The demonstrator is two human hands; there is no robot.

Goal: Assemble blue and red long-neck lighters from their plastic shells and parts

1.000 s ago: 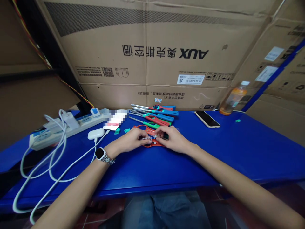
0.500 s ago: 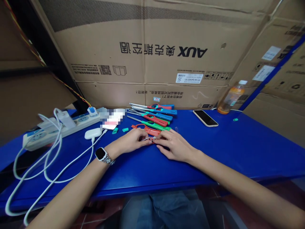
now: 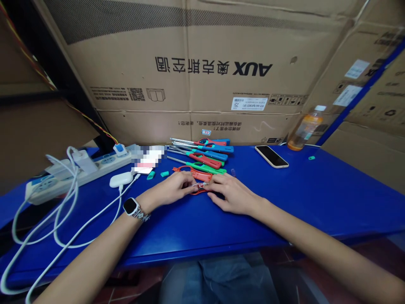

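Note:
My left hand and my right hand meet over an opened red lighter shell lying on the blue table. The fingers of both hands pinch at small white wires and a metal part at the shell's near end. A watch is on my left wrist. Just behind the shell lies a pile of long-nosed lighters in red, blue and green, their metal tubes pointing left.
A white power strip with plugs and looping white cables sits at the left, a white charger case beside it. Small teal caps lie near the lighters. A phone and an orange drink bottle stand at the right, cardboard boxes behind.
My right hand has flattened and shifted slightly toward me along the shell. The view has drifted a little to the right and down. My left hand keeps its pinch.

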